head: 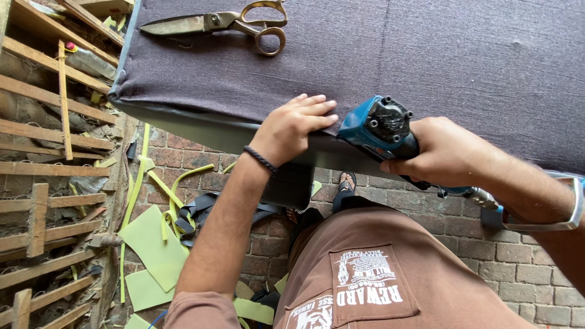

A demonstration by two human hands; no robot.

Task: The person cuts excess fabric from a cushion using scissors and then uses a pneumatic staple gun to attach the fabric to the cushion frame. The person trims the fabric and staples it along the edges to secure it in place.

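Note:
My left hand (295, 125) lies flat on the near edge of a large cushion covered in dark purple-grey fabric (426, 55), fingers together and pressing the cloth down. A black braided band circles that wrist. My right hand (448, 152) grips a blue and black pneumatic staple gun (381, 125), whose nose sits against the dark fabric border right beside my left fingertips. An air fitting and hose (481, 196) trail from the tool under my right forearm.
Large brass-handled scissors (228, 23) lie on the fabric at the far left. Wooden frames (49, 176) stand along the left. Yellow-green foam scraps (149, 240) and dark fabric offcuts litter the brick floor (518, 244). My sandalled foot (347, 181) shows below the cushion.

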